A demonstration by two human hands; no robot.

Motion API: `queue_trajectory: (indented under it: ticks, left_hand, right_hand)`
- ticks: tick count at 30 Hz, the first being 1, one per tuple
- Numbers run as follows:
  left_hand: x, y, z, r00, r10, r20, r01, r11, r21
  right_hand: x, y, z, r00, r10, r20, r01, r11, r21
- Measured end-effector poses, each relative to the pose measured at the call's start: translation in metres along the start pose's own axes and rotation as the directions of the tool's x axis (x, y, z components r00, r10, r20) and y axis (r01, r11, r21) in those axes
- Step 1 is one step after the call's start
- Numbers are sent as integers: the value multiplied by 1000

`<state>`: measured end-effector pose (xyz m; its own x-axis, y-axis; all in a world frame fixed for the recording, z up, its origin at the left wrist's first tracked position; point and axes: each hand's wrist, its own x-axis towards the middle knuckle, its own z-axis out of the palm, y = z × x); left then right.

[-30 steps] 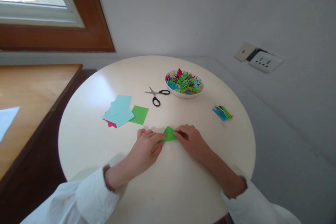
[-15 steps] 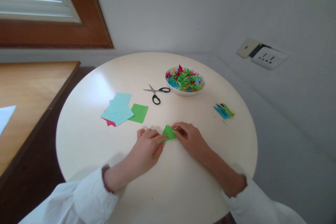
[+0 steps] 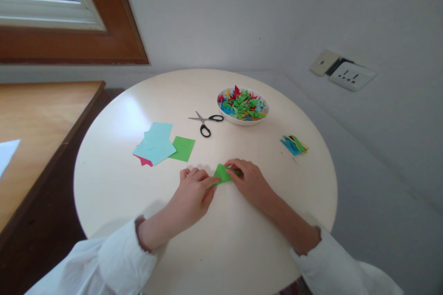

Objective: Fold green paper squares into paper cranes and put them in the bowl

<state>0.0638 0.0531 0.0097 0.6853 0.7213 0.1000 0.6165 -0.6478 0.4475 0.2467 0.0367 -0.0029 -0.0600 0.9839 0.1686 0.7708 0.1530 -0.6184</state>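
A small green folded paper [image 3: 222, 173] lies on the white round table [image 3: 221, 258], between my two hands. My left hand [image 3: 196, 190] pinches its left corner between thumb and fingers. At its right side, my right hand [image 3: 249, 179] grips the edge with curled fingers, which hide part of the paper. Beyond my left hand rest a green paper square [image 3: 183, 148] and several light blue sheets [image 3: 155, 143], with a red-pink sheet [image 3: 146, 162] peeking out below them.
Open scissors [image 3: 205, 122] with black handles lie behind the hands. A white bowl [image 3: 244, 122] full of colourful folded paper pieces stands at the back. Paper strips [image 3: 294, 144] lie at the right. A wooden desk [image 3: 44, 115] stands left; a wall socket [image 3: 352, 75] is at right.
Almost nothing differs. Both hands keep hold of the green paper in the same place; the view has shifted very slightly.
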Motion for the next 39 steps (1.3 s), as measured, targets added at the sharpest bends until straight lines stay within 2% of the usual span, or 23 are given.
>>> queue_trajectory:
  ticks: [7, 10, 29, 39]
  left_hand:
    - [1, 2, -3, 1000, -12, 23, 12, 1000, -10]
    - [1, 1, -2, 1000, -8, 20, 9, 1000, -15]
    - [1, 1, -3, 999, -22, 29, 22, 1000, 16]
    - [1, 2, -4, 999, -20, 25, 19, 999, 36]
  right_hand:
    - [-2, -1, 3, 991, -132, -24, 127, 981, -147]
    - [-1, 0, 4, 987, -157, -36, 150, 977, -148]
    - [4, -3, 6, 1000, -30, 2, 30, 993, -114]
    - [4, -4, 6, 1000, -14, 9, 15, 993, -121]
